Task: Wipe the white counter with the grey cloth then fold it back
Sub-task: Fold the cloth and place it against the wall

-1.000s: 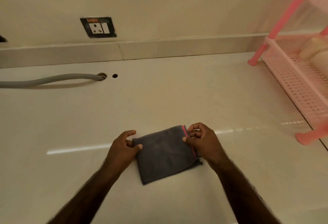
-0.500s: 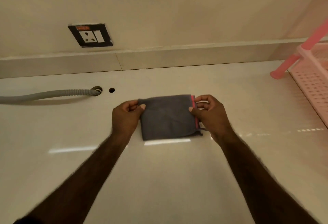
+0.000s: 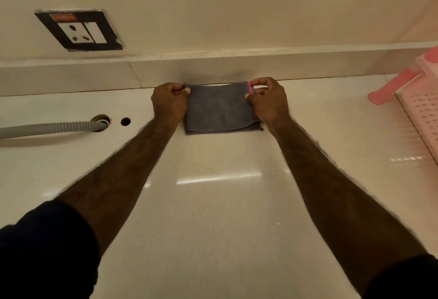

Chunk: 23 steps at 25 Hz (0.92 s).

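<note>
Item: grey cloth (image 3: 219, 109), folded, w/ pink trim on its right edge; lay flat on white worktop (image 3: 213, 215), upper centre of frame, far edge close to the backsplash (image 3: 237, 67).
Left hand (image 3: 169, 103): pinched cloth's far-left corner.
Right hand (image 3: 269, 102): pinched far-right corner at the trim.
Also in frame: wall socket (image 3: 79, 30), upper left; grey hose (image 3: 52, 128) entering a worktop hole, left; pink rack (image 3: 417, 99), right edge.
</note>
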### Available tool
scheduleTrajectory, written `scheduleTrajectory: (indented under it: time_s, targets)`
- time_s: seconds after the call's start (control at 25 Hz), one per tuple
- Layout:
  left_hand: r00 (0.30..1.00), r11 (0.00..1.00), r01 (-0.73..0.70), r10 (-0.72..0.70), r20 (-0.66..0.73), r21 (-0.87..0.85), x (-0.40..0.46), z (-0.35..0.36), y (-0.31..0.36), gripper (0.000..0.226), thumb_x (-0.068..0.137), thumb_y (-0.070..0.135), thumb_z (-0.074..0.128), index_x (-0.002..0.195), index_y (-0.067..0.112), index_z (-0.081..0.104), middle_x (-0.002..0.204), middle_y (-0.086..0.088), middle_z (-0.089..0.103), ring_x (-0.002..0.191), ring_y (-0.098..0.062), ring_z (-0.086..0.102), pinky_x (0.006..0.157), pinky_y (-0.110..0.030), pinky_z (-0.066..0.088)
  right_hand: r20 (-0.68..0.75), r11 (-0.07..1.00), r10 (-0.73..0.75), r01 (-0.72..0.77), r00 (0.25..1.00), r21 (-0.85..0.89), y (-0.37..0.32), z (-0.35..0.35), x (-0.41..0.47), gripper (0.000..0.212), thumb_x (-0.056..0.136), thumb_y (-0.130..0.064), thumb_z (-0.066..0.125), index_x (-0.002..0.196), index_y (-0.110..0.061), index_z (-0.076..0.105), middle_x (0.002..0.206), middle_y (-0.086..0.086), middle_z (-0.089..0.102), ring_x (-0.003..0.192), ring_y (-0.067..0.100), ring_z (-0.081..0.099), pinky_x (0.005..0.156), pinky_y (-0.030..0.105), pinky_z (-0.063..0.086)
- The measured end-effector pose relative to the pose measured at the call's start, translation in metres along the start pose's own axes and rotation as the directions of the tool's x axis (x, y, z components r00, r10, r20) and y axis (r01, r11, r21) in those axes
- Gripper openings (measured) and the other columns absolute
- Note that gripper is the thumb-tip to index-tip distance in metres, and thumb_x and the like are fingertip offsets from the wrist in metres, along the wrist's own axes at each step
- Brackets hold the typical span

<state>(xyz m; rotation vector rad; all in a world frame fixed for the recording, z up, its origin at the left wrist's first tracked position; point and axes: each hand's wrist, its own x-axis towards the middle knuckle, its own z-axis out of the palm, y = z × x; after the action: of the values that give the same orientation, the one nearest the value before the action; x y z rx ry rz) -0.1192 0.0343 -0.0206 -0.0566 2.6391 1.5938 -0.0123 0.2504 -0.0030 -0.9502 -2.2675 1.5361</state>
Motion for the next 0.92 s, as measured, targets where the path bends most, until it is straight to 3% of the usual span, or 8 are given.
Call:
scheduleTrajectory:
  time_s: [0.12,0.16,0.24,0.32,0.44,0.56,0.64,0.92]
  targets:
    - [0.999,1.000,-0.019,0.019,-0.048,0.012,0.007,0.009,0.000,0.028,0.091,0.025,0.079,0.114,0.008,0.078,0.095,0.005,0.072,0.077,0.000,0.065,0.067,0.004,0.044,-0.036,1.000,-0.017,0.016,0.999,-0.022,0.002,0.002,0.014,0.030,0.092,-0.015,0.082,0.117,-0.025,0.069,0.106,-0.003,0.075,0.101,0.017,0.074,0.082,0.024,0.060]
    - [0.998,1.000,-0.024,0.025,-0.057,0.016,0.008,0.009,0.001,0.028,0.092,0.024,0.079,0.115,0.008,0.077,0.095,0.005,0.072,0.075,0.003,0.061,0.064,0.005,0.043,-0.044,0.999,-0.020,0.019,0.999,-0.035,0.002,0.004,0.016,0.030,0.092,-0.015,0.082,0.119,-0.024,0.070,0.104,-0.005,0.074,0.099,0.016,0.073,0.081,0.022,0.059]
    - [0.991,0.993,-0.090,0.096,-0.090,0.071,0.004,0.010,0.004,0.026,0.094,0.023,0.075,0.114,0.007,0.076,0.102,-0.001,0.075,0.080,-0.003,0.062,0.075,-0.003,0.050,-0.064,0.994,-0.045,0.039,0.997,-0.100,0.003,0.007,0.016,0.029,0.094,-0.018,0.080,0.120,-0.021,0.070,0.105,-0.005,0.073,0.098,0.015,0.071,0.086,0.027,0.060]
    - [0.961,0.948,-0.225,0.254,-0.110,0.223,-0.010,0.012,0.006,0.031,0.099,0.026,0.067,0.120,0.004,0.071,0.117,-0.010,0.072,0.103,-0.015,0.062,0.098,-0.022,0.050,-0.101,0.945,-0.177,0.141,0.979,-0.295,0.003,0.010,0.008,0.028,0.097,-0.023,0.074,0.124,-0.019,0.068,0.117,0.001,0.072,0.107,0.020,0.069,0.091,0.031,0.056]
    - [0.893,0.810,-0.426,0.448,0.045,0.403,-0.031,0.020,0.006,0.047,0.107,0.033,0.051,0.139,-0.002,0.057,0.144,-0.021,0.059,0.137,-0.033,0.051,0.118,-0.034,0.037,0.063,0.710,-0.492,0.442,0.868,-0.548,0.001,0.018,-0.005,0.042,0.105,-0.032,0.059,0.142,-0.012,0.062,0.150,0.013,0.061,0.139,0.033,0.056,0.114,0.042,0.045]
    - [0.858,0.645,-0.513,0.376,0.350,0.566,-0.042,0.031,-0.005,0.065,0.112,0.039,0.033,0.159,-0.005,0.027,0.169,-0.026,0.023,0.160,-0.038,0.015,0.131,-0.050,0.012,0.395,0.498,-0.400,0.558,0.827,-0.665,0.007,0.032,-0.013,0.069,0.113,-0.054,0.034,0.167,-0.011,0.032,0.178,0.014,0.022,0.167,0.031,0.016,0.136,0.049,0.014]
    - [0.847,0.569,-0.531,0.336,0.411,0.628,-0.041,0.031,-0.014,0.068,0.112,0.042,0.024,0.163,-0.002,0.014,0.173,-0.024,0.007,0.162,-0.034,0.001,0.132,-0.052,0.002,0.432,0.468,-0.292,0.522,0.853,-0.713,0.018,0.038,-0.015,0.078,0.111,-0.062,0.026,0.172,-0.014,0.016,0.181,0.011,0.006,0.169,0.027,0.001,0.137,0.051,0.004]
    - [0.836,0.542,-0.548,0.338,0.432,0.636,-0.039,0.027,-0.016,0.069,0.111,0.043,0.025,0.164,0.001,0.012,0.174,-0.020,0.006,0.163,-0.031,0.000,0.131,-0.054,0.000,0.416,0.464,-0.262,0.492,0.871,-0.737,0.018,0.040,-0.020,0.080,0.110,-0.064,0.024,0.172,-0.016,0.010,0.182,0.008,0.002,0.169,0.026,-0.002,0.136,0.053,0.003]
